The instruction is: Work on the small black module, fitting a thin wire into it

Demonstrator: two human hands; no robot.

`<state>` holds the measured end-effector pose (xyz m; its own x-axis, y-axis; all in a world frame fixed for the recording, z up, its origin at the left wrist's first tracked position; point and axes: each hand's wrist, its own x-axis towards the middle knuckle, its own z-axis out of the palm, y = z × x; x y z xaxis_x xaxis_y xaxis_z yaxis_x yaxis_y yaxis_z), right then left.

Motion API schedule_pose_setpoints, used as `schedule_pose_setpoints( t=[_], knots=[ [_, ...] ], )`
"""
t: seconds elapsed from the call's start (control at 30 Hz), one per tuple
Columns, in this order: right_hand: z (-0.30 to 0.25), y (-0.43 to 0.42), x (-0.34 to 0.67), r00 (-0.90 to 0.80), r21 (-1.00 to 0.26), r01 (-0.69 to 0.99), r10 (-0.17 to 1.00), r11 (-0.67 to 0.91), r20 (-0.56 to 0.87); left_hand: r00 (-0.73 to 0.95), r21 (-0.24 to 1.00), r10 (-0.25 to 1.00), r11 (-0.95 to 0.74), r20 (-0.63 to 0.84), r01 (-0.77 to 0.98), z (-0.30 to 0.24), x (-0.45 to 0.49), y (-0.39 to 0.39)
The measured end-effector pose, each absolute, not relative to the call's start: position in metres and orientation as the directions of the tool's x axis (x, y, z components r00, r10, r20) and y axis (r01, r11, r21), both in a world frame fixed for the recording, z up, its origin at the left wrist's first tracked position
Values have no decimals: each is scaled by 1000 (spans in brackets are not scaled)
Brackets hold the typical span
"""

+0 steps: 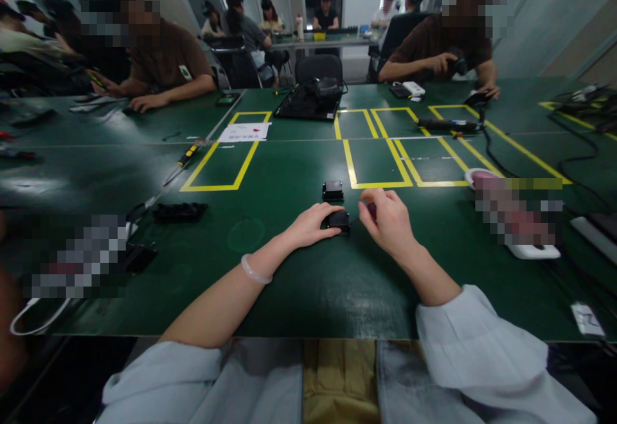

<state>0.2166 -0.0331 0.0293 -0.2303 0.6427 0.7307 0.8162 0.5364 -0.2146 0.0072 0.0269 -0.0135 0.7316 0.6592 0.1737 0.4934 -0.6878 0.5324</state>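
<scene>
My left hand (313,225) is closed around a small black box-shaped part (339,220), thumb on the near side and fingers on the far side, holding it on the green table. Just right of it, my right hand (388,218) pinches a small screwdriver (371,209) with a dark reddish handle. Its thin shaft points left toward the black part; whether the tip touches is too small to tell. A second, similar black part (332,191) sits on the table directly beyond my left hand.
A black slotted piece (180,212) lies to the left. Farther left is a yellow-and-black screwdriver (188,155). Yellow tape (212,188) outlines areas of the green table (289,295). A phone-like object (515,218) lies right, near cables (585,160). Two people sit across the table.
</scene>
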Motion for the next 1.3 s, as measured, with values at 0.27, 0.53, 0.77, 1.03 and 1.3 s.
schedule_pose_setpoints(
  t=[0.27, 0.53, 0.77, 1.03, 1.3],
  knots=[
    [28, -33, 218, -242, -195, 822, 638, 536, 731, 735, 530, 650, -700, 195, 479, -17, 7, 28],
    [30, -34, 216, -220, -209, 818, 627, 536, 747, 733, 527, 656, -694, 182, 490, -16, 6, 28],
    [30, -34, 217, -230, -230, 808, 650, 543, 725, 735, 521, 654, -697, 181, 492, -14, 7, 28],
    [30, -33, 216, -219, -224, 812, 637, 539, 739, 733, 529, 656, -692, 179, 490, -14, 7, 27],
    [29, -34, 217, -235, -233, 809, 661, 539, 712, 736, 527, 652, -697, 183, 487, -16, 7, 28]
  ],
)
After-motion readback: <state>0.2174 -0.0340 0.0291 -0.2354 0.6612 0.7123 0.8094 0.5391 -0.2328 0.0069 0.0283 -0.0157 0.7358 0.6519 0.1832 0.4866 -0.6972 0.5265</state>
